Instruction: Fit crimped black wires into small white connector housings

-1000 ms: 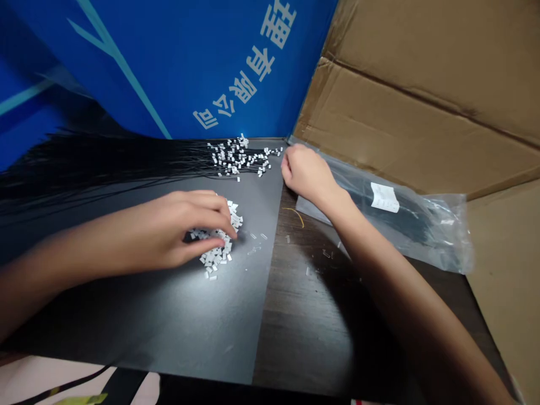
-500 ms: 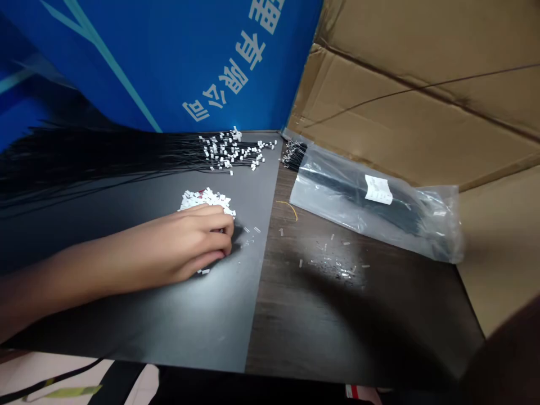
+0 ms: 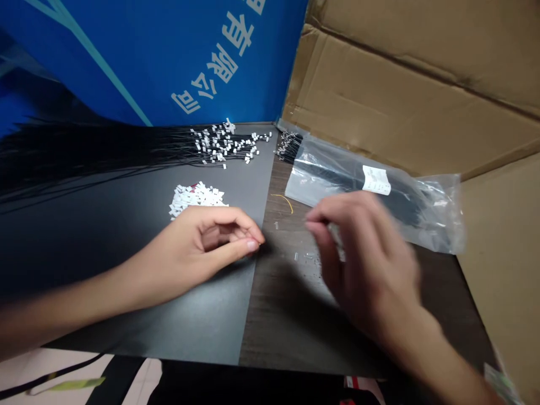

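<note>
The left hand (image 3: 211, 239) is pinching narrowly and the blurred right hand (image 3: 371, 259) is curling; I cannot tell what either is holding. White pieces (image 3: 196, 197) are lying heaped beyond the left hand.

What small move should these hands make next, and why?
Perhaps ease the right hand toward the left hand: they face each other across a gap, each with thumb and forefinger drawn close. The left is beside the pile of small white pieces; the right is near the plastic bag. Whether either pinches anything, I can't tell.
</note>
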`<state>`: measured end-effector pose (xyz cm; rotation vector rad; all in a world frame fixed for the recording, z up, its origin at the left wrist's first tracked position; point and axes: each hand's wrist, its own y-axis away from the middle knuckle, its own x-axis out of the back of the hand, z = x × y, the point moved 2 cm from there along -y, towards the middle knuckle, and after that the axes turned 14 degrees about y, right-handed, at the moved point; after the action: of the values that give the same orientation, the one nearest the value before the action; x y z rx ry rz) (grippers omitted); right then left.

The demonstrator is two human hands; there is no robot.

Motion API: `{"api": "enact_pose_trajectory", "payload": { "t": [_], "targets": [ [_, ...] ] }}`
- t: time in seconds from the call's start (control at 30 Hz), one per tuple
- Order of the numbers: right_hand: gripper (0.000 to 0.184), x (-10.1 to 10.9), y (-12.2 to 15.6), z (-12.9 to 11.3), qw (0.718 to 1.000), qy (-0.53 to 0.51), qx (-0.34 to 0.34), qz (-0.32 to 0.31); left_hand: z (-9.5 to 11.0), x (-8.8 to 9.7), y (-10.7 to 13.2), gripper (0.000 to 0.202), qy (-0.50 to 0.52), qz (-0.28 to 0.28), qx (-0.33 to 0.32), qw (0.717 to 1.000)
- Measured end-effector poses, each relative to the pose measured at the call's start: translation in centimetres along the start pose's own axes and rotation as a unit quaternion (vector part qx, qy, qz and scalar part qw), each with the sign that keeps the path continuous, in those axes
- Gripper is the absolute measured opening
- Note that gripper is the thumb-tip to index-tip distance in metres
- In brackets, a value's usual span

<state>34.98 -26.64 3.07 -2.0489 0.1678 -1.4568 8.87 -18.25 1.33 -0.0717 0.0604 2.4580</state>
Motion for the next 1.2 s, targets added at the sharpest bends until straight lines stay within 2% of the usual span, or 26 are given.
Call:
{"api": "enact_pose_trajectory", "payload": {
  "t": [0.07,0.2,0.37,0.53,0.9,1.1,1.2],
  "targets": [
    [0.021,-1.6,0.3,-1.0,0.993,-0.099,-0.053,-0.024,-1.0,-0.4,0.1,0.004,0.043,0.031,0.009,0.999],
    [0.01,-3.9,1.3,-2.0,0.941,-0.271,-0.167,-0.111,-2.4,-0.4,1.2,0.006,0.079,0.052,0.02,0.995],
    [0.009,-4.4,2.4,-2.9,0.906,-0.354,-0.202,-0.119,-4.6,-0.6,2.9,0.011,0.124,0.056,0.037,0.99],
    [0.014,-4.6,2.4,-3.3,0.919,-0.348,-0.171,-0.072,-5.9,-1.1,3.2,0.013,0.147,0.031,0.061,0.987],
    [0.02,-4.2,3.0,-3.8,0.964,-0.263,-0.038,0.016,-5.0,-1.5,3.3,0.015,0.173,-0.03,0.07,0.982],
    [0.022,-3.9,3.6,-3.8,0.973,-0.223,0.021,0.051,-5.0,-1.5,3.2,0.012,0.186,-0.021,0.072,0.98],
    [0.02,-3.8,3.7,-3.9,0.976,-0.206,0.028,0.059,-5.1,-1.4,3.5,0.012,0.178,-0.01,0.08,0.981]
  ]
}}
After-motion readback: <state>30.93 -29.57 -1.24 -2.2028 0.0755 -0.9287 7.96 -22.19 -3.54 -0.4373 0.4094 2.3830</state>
